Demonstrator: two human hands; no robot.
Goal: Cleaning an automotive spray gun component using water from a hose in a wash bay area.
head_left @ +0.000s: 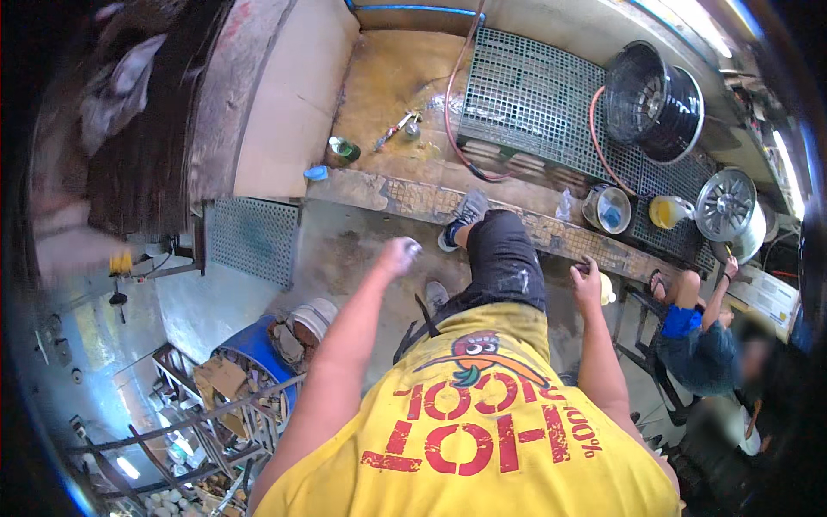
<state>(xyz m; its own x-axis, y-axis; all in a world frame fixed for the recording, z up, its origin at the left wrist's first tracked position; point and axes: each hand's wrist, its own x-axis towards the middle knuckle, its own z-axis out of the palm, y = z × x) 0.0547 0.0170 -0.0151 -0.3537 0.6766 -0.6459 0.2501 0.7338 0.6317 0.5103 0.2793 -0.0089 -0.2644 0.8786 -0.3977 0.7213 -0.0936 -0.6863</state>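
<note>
My left hand [397, 258] hangs over the concrete floor with its fingers curled in. A whitish-grey patch shows at the fingers; whether it is a small thing or dust on the skin I cannot make out. At my right side, my right hand [587, 281] is closed beside a pale yellow, rounded object [606, 290], which it appears to grip from the near side. Most of that object is hidden by the hand. My foot in a grey sneaker [468, 214] rests on the raised ledge [413, 199] ahead.
Green grating [534, 90] holds a black wheel rim [650, 99], a silver rim [725, 205], a bucket [606, 209] and a yellowish jug [670, 212]. A red hose [450, 108] crosses the ledge. Another person [699, 345] sits at right. A blue drum [257, 349] stands left.
</note>
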